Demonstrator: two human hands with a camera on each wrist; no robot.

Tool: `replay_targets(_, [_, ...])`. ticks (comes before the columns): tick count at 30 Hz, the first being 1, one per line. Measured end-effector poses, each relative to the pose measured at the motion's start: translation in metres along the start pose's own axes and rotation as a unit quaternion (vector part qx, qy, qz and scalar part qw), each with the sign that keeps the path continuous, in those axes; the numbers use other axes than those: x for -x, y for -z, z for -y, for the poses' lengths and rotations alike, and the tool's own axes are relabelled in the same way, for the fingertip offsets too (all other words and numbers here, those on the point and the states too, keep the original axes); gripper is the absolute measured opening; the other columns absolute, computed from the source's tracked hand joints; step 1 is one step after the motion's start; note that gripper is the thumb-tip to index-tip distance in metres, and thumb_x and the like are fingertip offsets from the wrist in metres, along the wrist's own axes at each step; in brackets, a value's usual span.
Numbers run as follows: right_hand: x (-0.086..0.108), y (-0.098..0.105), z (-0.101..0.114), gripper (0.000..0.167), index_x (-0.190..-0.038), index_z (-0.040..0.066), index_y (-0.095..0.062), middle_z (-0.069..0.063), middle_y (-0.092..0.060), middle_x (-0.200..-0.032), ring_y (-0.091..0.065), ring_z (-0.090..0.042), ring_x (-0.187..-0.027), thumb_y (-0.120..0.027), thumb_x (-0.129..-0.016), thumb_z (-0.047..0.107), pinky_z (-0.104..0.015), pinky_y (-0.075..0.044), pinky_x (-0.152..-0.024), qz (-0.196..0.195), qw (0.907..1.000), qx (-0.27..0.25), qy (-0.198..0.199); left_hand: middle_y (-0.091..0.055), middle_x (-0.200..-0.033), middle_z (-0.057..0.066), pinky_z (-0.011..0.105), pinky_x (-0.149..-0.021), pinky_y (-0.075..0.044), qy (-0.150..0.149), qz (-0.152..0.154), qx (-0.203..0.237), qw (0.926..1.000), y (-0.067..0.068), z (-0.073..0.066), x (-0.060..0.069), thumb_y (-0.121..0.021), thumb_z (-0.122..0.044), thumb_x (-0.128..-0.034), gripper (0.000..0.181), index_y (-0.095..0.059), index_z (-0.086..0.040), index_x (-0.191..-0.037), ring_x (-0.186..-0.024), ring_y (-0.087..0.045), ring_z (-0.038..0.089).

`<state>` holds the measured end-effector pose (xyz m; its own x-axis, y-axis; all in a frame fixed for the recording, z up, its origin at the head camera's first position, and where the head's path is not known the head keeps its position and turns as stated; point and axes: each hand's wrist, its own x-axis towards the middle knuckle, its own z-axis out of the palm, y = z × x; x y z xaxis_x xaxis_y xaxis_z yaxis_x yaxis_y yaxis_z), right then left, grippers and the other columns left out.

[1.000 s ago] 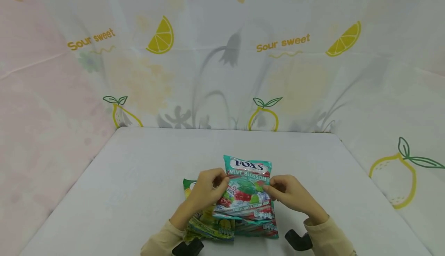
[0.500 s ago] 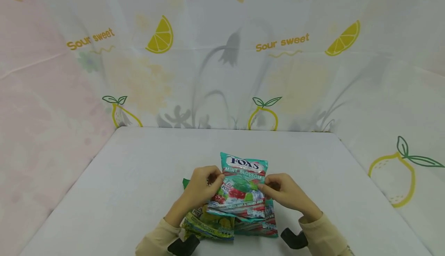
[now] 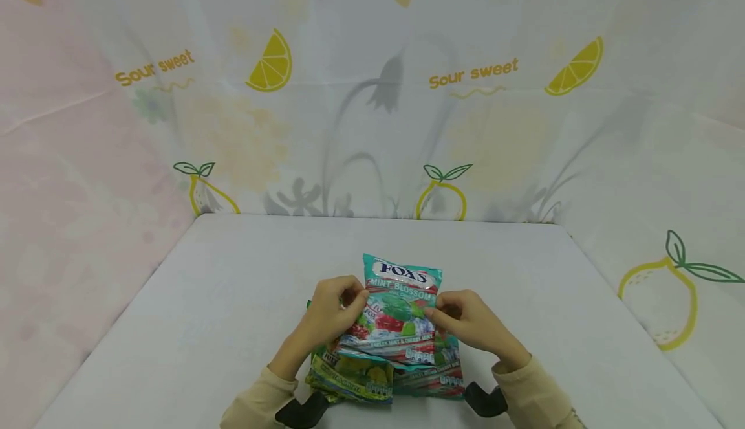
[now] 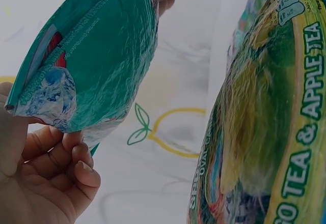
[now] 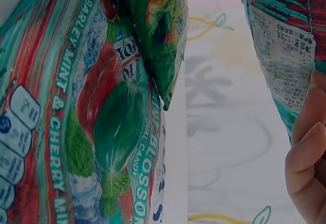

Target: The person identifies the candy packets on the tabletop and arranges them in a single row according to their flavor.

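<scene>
Both hands hold up one teal candy bag [image 3: 396, 312] marked "FOX'S Mint Blossom", its printed front toward the head camera. My left hand [image 3: 328, 312] pinches its left edge, and my right hand [image 3: 474, 322] pinches the right edge. In the left wrist view the teal back of the held bag [image 4: 109, 56] shows above the curled fingers. Beneath it on the table lie a yellow-green candy bag [image 3: 352, 377] at left and a second Mint Blossom bag [image 3: 433, 380] at right, both partly covered. "Tea & apple tea" is printed on the yellow-green bag [image 4: 270, 112].
A white table [image 3: 233, 274] stretches out around the bags. Behind it hangs a pale cloth backdrop [image 3: 372, 131] with lemon prints. Dark wrist-camera mounts [image 3: 302, 409] sit at both wrists, close to the tabletop.
Both hands have shifted left with the held candy bag and raised it slightly. More of the Mint Blossom bag underneath now shows. The bags on the table stay put.
</scene>
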<state>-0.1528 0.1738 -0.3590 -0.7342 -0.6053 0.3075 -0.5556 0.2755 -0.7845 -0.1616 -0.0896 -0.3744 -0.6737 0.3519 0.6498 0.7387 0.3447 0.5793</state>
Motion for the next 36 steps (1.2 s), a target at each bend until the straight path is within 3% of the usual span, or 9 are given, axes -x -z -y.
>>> replay_targets(3, [-0.002, -0.001, 0.0, 0.025, -0.069, 0.004, -0.055, -0.012, -0.056, -0.059, -0.051, -0.005, -0.048, -0.055, -0.093, 0.002, -0.028, -0.049, -0.047, -0.002, 1.0, 0.003, 0.004, -0.056, -0.061, -0.004, 0.021, -0.048, -0.042, -0.001, -0.002, -0.005, 1.0, 0.002, 0.0, 0.0, -0.06, 0.004, -0.0851, 0.017, -0.063, -0.007, -0.074, -0.052, -0.044, 0.001])
replay_targets(6, [-0.003, -0.003, -0.002, 0.026, -0.068, 0.005, -0.054, -0.012, -0.055, -0.057, -0.05, -0.013, -0.044, -0.055, -0.093, 0.004, -0.026, -0.046, -0.045, -0.002, 1.0, 0.006, 0.007, -0.057, -0.062, -0.004, 0.021, -0.048, -0.042, 0.0, -0.005, -0.008, 1.0, 0.004, 0.001, 0.001, -0.06, 0.004, -0.0852, 0.017, -0.063, -0.007, -0.074, -0.052, -0.045, 0.001])
replay_targets(14, [-0.008, -0.006, -0.003, 0.026, -0.067, 0.005, -0.054, -0.003, -0.052, -0.056, -0.042, -0.001, -0.046, -0.056, -0.093, 0.003, -0.024, -0.043, -0.043, -0.007, 0.9999, 0.012, 0.006, -0.056, -0.062, -0.005, 0.022, -0.048, -0.042, 0.009, -0.008, -0.01, 0.9999, 0.009, 0.002, 0.003, -0.06, 0.002, -0.0862, 0.016, -0.063, -0.008, -0.074, -0.052, -0.043, -0.001])
replay_targets(21, [-0.012, -0.008, -0.003, 0.026, -0.067, 0.006, -0.056, -0.009, -0.054, -0.057, -0.042, 0.0, -0.047, -0.056, -0.093, 0.007, -0.023, -0.042, -0.043, -0.003, 0.9998, 0.015, -0.008, -0.056, -0.061, -0.004, 0.021, -0.048, -0.041, -0.007, -0.025, -0.014, 0.9996, 0.01, 0.007, 0.004, -0.06, 0.006, -0.0851, 0.017, -0.063, -0.007, -0.074, -0.051, -0.044, 0.001])
replay_targets(31, [-0.017, -0.012, -0.009, 0.027, -0.065, 0.007, -0.053, 0.006, -0.045, -0.055, -0.036, 0.001, -0.046, -0.057, -0.092, 0.005, -0.021, -0.037, -0.044, -0.004, 0.9999, 0.012, 0.008, -0.053, -0.06, -0.007, 0.022, -0.048, -0.041, 0.022, -0.024, -0.012, 0.9994, 0.014, 0.01, 0.006, -0.06, 0.004, -0.0861, 0.019, -0.061, -0.009, -0.072, -0.052, -0.042, 0.0])
replay_targets(36, [-0.019, -0.012, -0.008, 0.027, -0.066, 0.006, -0.054, 0.003, -0.048, -0.055, -0.037, 0.0, -0.045, -0.057, -0.093, 0.006, -0.021, -0.037, -0.042, -0.003, 1.0, 0.004, 0.003, -0.053, -0.061, -0.008, 0.022, -0.05, -0.041, 0.03, -0.024, -0.023, 0.999, 0.016, 0.01, 0.006, -0.06, 0.003, -0.0859, 0.019, -0.061, -0.009, -0.072, -0.052, -0.042, 0.0])
